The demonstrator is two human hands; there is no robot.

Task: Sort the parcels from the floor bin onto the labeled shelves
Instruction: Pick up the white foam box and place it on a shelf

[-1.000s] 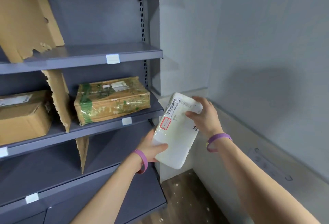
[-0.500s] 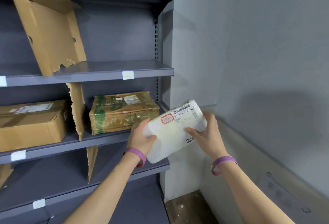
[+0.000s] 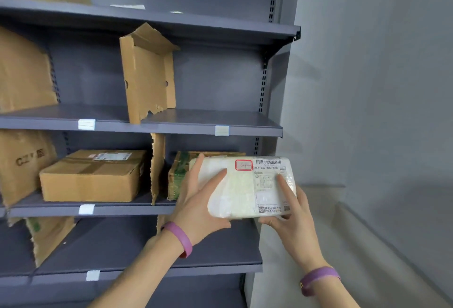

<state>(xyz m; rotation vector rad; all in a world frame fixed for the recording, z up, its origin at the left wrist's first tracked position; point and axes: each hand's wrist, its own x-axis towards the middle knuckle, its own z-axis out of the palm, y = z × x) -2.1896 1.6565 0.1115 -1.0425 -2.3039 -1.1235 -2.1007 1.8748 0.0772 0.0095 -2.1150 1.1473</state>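
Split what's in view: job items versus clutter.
Job: white parcel, held by left hand and right hand; shelf label; brown box and green-taped parcel, already shelved.
Lying about: torn cardboard pieces; paper slips on the top shelf.

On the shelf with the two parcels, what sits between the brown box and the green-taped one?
A torn cardboard divider stands upright between the brown box and the green-taped parcel, as the head view shows.
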